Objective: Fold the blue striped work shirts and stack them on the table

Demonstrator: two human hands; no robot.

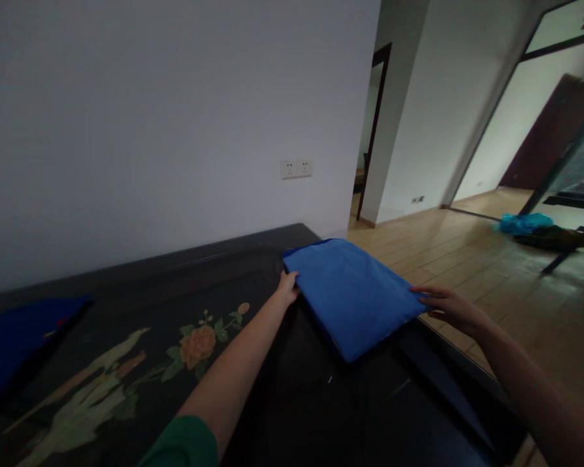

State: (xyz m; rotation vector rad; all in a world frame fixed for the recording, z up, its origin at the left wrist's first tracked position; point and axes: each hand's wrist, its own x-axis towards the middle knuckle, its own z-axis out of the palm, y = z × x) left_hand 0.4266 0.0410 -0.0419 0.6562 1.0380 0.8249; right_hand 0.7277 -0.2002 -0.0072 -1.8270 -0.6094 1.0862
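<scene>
mostly light blue, flat, four-cornered cloth (355, 295)

Dimly lit pale wall (175, 130), tan floor (448, 259), dark table (321, 415)

A: Held blue piece (355, 295)?
B: Cloth by look, matt (faintly creased).
A: Tabletop (365, 415)?
B: Smooth, glossy, lacquer-like.
A: Floor (433, 243)?
B: Wood-look planks, soft sheen.
A: Wall (175, 130)?
B: Smooth, matt; socket plates (289, 170) plastic-looking.
</scene>
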